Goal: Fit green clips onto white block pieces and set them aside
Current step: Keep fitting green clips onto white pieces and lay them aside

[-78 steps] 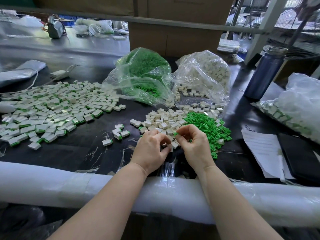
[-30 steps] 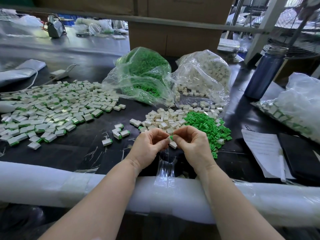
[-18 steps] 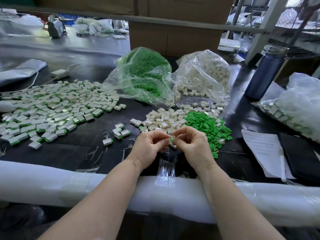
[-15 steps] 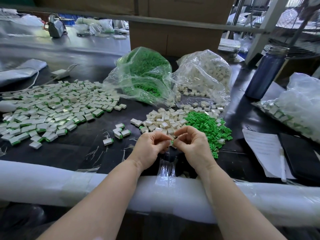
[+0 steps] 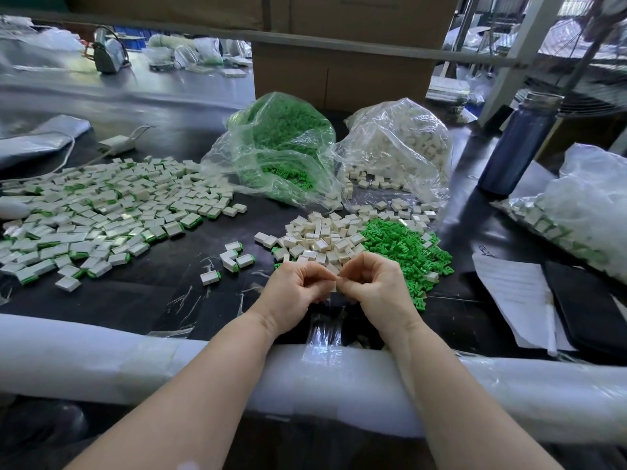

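My left hand (image 5: 294,287) and my right hand (image 5: 375,283) meet fingertip to fingertip just above the table's near edge, pinching one small white block (image 5: 333,286) between them. The green clip is hidden by my fingers. Just behind my hands lies a heap of loose white blocks (image 5: 322,240), with a heap of green clips (image 5: 405,245) to its right. A wide spread of finished blocks with green ends (image 5: 101,212) covers the left of the table, and a few more finished ones (image 5: 234,259) lie nearer.
Behind the heaps lie a clear bag of green clips (image 5: 278,147) and a clear bag of white blocks (image 5: 397,147). A blue bottle (image 5: 519,144) stands at the right, with papers (image 5: 515,296), a black folder and another bag (image 5: 583,212). A white padded roll (image 5: 135,364) lines the near edge.
My hands have stayed together over the same spot. The green clip tip that showed between my fingertips a second ago is now out of sight and only the white block shows.
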Action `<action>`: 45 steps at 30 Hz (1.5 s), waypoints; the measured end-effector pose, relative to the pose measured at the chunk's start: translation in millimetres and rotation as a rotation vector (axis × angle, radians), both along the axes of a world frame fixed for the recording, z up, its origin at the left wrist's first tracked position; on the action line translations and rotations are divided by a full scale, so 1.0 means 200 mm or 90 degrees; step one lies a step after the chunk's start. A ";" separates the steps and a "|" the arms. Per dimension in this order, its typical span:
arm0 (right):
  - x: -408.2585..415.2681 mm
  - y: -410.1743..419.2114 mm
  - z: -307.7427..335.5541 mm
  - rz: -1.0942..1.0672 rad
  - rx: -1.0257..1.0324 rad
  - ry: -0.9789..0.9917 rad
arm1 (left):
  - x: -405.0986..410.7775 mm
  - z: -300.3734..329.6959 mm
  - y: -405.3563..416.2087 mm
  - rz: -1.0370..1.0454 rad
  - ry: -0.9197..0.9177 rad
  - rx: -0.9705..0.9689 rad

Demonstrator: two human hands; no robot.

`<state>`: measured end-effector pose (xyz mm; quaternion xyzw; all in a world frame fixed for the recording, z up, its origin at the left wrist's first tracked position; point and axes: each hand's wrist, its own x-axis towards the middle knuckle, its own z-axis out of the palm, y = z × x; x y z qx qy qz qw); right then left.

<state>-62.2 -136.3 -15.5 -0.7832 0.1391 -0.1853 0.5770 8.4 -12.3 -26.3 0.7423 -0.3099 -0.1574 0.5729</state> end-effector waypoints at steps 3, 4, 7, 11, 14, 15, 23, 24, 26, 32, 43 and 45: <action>0.01 0.00 -0.01 -0.021 0.065 -0.014 | 0.00 0.00 0.00 0.013 -0.013 -0.019; 0.01 0.00 -0.01 -0.021 0.081 -0.016 | 0.00 0.00 0.00 0.010 -0.010 -0.022; 0.01 0.00 -0.01 -0.014 0.100 -0.023 | -0.01 0.00 0.00 0.008 0.003 -0.032; 0.00 -0.01 -0.01 -0.001 0.164 -0.045 | 0.00 0.00 0.00 0.029 0.001 -0.046; 0.00 0.00 -0.01 0.003 0.141 -0.047 | 0.00 0.01 0.00 0.022 0.009 -0.038; 0.01 0.00 -0.01 -0.001 0.128 -0.045 | 0.00 0.01 0.00 0.021 0.016 -0.033; 0.01 0.00 -0.02 0.008 0.070 -0.001 | 0.00 0.01 0.01 -0.007 0.025 0.024; 0.01 0.00 -0.02 0.012 0.060 0.004 | 0.00 0.01 0.01 -0.015 0.014 0.043; 0.01 0.00 -0.02 0.018 0.044 0.011 | 0.00 0.01 0.01 -0.027 0.001 0.071; 0.01 0.01 -0.02 0.017 0.127 -0.035 | 0.00 0.01 0.00 0.011 0.040 -0.009; 0.02 0.00 -0.03 0.018 0.046 -0.062 | 0.00 -0.01 -0.01 0.053 0.027 -0.027; 0.02 0.00 -0.03 0.021 0.038 -0.064 | 0.00 -0.01 -0.01 0.056 0.027 -0.023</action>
